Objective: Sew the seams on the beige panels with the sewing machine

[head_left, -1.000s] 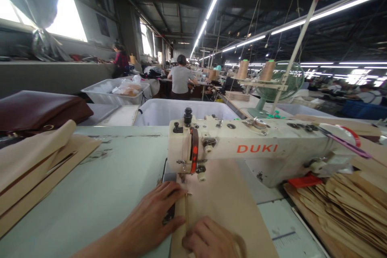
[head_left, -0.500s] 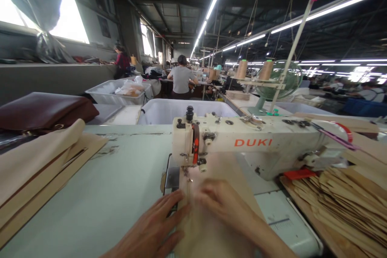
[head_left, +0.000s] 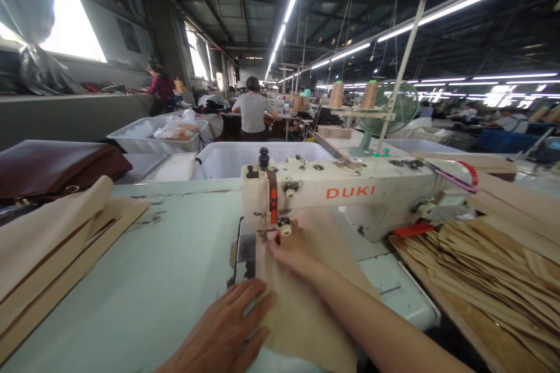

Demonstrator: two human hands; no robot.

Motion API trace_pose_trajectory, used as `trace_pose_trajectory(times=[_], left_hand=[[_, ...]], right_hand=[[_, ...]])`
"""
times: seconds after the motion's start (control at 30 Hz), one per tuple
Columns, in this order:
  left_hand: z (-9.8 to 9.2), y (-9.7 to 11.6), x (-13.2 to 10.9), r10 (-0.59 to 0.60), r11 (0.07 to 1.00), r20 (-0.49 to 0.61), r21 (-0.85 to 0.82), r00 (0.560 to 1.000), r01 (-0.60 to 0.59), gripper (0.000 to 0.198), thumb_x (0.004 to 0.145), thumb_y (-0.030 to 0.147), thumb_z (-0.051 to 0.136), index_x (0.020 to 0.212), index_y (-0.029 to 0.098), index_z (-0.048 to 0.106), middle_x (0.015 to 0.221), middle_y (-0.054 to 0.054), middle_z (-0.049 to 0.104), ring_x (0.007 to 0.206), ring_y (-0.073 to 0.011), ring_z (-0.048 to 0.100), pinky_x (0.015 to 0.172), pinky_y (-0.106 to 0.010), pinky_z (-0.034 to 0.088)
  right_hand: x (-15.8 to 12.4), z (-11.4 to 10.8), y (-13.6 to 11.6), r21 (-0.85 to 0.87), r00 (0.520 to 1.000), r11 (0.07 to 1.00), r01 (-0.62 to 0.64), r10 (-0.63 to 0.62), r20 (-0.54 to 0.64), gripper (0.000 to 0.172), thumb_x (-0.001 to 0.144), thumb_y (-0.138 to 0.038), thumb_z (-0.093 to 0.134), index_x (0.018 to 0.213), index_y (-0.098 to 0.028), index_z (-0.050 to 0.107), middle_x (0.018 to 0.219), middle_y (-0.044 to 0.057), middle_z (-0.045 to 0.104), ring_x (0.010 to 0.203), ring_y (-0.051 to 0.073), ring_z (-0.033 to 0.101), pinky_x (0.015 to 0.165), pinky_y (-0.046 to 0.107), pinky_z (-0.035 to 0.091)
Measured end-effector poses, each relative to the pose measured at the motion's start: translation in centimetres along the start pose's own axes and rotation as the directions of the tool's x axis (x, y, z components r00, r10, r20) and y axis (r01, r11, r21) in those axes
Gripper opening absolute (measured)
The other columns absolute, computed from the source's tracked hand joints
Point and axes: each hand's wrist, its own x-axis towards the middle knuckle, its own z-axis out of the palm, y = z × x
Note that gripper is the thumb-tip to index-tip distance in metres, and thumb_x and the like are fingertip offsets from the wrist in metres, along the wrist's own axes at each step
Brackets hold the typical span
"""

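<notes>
A tan piece of fabric point(head_left: 324, 291) lies on the bed of a white sewing machine point(head_left: 306, 189), with its left edge running under the needle area. My left hand point(head_left: 231, 320) rests on that left edge, palm down, its fingers stretched out and slightly apart. Right beside the presser foot point(head_left: 263, 237), my right hand point(head_left: 289, 247) lies on the fabric with bent fingers drawn together. The machine head partly covers those fingertips, so what they hold, if anything, is hidden.
Tan fabric pieces point(head_left: 48, 250) and a brown leather bag point(head_left: 56, 166) are at the left. Stacked tan strips point(head_left: 472, 280) lie on a wooden board at the right. Behind the machine stand a white bin point(head_left: 227, 154), thread cones point(head_left: 336, 95) and a green fan point(head_left: 394, 108). Co-workers sit farther back.
My right hand has moved forward to the presser foot, and its forearm now stretches farther over the fabric. My left hand stays at the fabric edge. The whole view has shifted slightly.
</notes>
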Motion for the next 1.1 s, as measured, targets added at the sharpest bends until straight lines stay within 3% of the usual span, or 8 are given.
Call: trace_pose_trajectory(times=[0.1,0.2,0.33,0.43,0.6,0.83,1.1], left_hand=[[0.1,0.3,-0.1,-0.018,1.0,-0.006,-0.016,1.0,0.018,0.043,0.093,0.026,0.053,0.136,0.029,0.05,0.13,-0.006,0.06,0.116,-0.0225,0.061,0.099,-0.029,0.052],[-0.2,0.6,0.1,-0.027,0.998,-0.05,-0.05,0.998,0.025,0.045,0.091,0.029,0.057,0.135,0.028,0.049,0.126,-0.006,0.061,0.112,-0.0241,0.062,0.096,-0.03,0.053],[-0.6,0.7,0.4,-0.01,0.997,-0.082,-0.077,0.997,0.004,0.053,0.087,0.032,0.063,0.137,0.03,0.044,0.123,-0.005,0.063,0.11,-0.0253,0.062,0.097,-0.032,0.053],[-0.6,0.5,0.7,-0.046,0.996,-0.071,-0.078,0.996,0.04,0.06,0.085,0.03,0.064,0.14,0.032,0.042,0.128,-0.004,0.061,0.115,-0.0267,0.059,0.102,-0.034,0.05],[-0.1,-0.7,1.1,-0.083,0.995,-0.025,-0.053,0.996,0.082,0.058,0.082,0.034,0.068,0.137,0.029,0.048,0.132,-0.006,0.06,0.117,-0.0272,0.06,0.102,-0.034,0.05],[1.3,-2.9,1.7,-0.045,0.997,0.017,-0.068,0.999,0.046,0.064,0.086,0.038,0.062,0.144,0.025,0.039,0.14,-0.011,0.052,0.123,-0.0301,0.056,0.101,-0.039,0.052],[1.7,-4.3,2.9,-0.118,0.99,0.106,-0.064,0.987,0.125,0.067,0.087,0.041,0.063,0.147,0.025,0.036,0.146,-0.013,0.044,0.129,-0.0342,0.05,0.103,-0.048,0.05]], right_hand=[[0.6,-0.1,0.2,-0.007,1.0,1.0,-0.016,0.016,-0.021,0.016,0.091,-0.032,0.058,0.091,-0.019,0.068,0.114,0.012,0.062,0.112,0.029,0.054,0.092,0.043,0.046],[-1.6,-1.2,0.6,-0.002,0.998,0.998,0.061,-0.061,-0.033,0.014,0.091,-0.028,0.061,0.099,-0.018,0.067,0.121,0.012,0.061,0.113,0.027,0.054,0.095,0.04,0.045],[-6.7,-2.2,1.7,0.111,0.954,0.947,0.3,-0.3,-0.014,0.013,0.089,-0.018,0.064,0.101,-0.022,0.067,0.109,0.002,0.068,0.106,0.017,0.059,0.101,0.031,0.043],[-8.4,-1.8,2.6,0.127,0.892,0.883,0.452,-0.448,-0.057,0.027,0.096,-0.014,0.051,0.118,-0.024,0.064,0.12,0.002,0.067,0.115,0.015,0.057,0.113,0.037,0.032],[-7.3,-0.9,3.1,-0.028,0.868,0.867,0.497,-0.496,0.026,0.036,0.098,-0.015,0.049,0.132,-0.022,0.057,0.131,0.005,0.063,0.125,0.018,0.052,0.116,0.042,0.03],[-5.2,-1.8,3.2,0.003,0.876,0.879,0.476,-0.474,0.092,0.038,0.1,-0.014,0.044,0.136,-0.023,0.053,0.14,0.004,0.056,0.129,0.021,0.047,0.115,0.045,0.028],[-3.7,-1.3,3.7,-0.054,0.883,0.881,0.469,-0.468,0.032,0.041,0.101,-0.02,0.047,0.141,-0.026,0.049,0.132,0.005,0.061,0.124,0.023,0.048,0.111,0.046,0.03]])
